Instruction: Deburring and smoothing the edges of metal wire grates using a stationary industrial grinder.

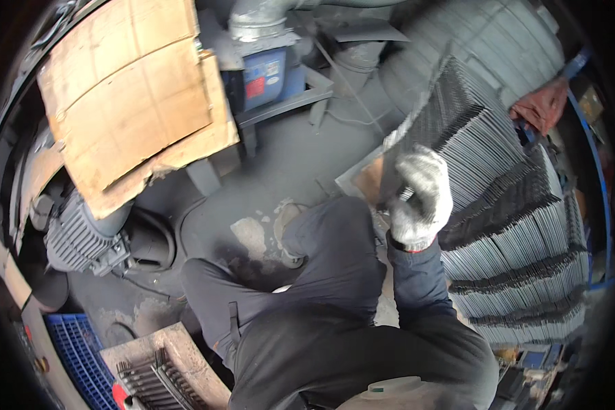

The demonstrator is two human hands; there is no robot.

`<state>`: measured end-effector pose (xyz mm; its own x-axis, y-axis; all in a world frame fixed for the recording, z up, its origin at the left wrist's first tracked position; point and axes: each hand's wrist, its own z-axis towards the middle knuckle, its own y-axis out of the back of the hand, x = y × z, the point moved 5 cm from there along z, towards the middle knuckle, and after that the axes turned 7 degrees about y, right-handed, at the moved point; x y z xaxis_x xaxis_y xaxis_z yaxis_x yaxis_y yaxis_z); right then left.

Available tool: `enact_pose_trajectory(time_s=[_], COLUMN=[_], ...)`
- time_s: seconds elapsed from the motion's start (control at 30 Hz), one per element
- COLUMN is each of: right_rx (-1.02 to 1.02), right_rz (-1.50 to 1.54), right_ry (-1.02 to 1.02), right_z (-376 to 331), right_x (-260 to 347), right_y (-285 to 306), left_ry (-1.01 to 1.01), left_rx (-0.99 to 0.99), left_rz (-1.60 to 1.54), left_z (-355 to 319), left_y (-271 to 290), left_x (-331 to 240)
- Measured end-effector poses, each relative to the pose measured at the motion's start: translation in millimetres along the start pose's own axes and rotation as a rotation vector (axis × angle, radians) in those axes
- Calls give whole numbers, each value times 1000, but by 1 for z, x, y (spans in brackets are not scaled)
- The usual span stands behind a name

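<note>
My right hand (422,198), in a white knit glove, is shut on the lower edge of a thin grey metal plate (424,119) with a dark ribbed surface. The plate is held upright and tilted, leaning against the top of a tall stack of similar ribbed metal plates (519,239) at my right. My left hand is out of sight. My dark-trousered legs (321,273) are bent in front of me on the grey floor.
A large piece of cardboard (130,96) lies at the upper left over an electric motor (82,236). A blue machine unit (263,75) stands at the top. A blue crate (75,348) and a board with dark ribbed pieces (154,379) sit at the lower left.
</note>
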<state>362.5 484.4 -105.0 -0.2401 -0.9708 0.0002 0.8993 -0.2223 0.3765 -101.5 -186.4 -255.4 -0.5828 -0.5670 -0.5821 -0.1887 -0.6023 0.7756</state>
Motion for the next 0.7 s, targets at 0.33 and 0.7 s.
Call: enact_pose_trajectory(time_s=[0.33, 0.7], right_rx=[518, 783], right_rz=[662, 1414], right_ry=[-433, -1046], right_z=[-50, -63], right_x=[70, 194], right_y=[-128, -262], left_ry=[747, -157], left_rx=[-285, 13], left_rz=[65, 20], left_z=[5, 168], left_y=[38, -160], left_x=[7, -335])
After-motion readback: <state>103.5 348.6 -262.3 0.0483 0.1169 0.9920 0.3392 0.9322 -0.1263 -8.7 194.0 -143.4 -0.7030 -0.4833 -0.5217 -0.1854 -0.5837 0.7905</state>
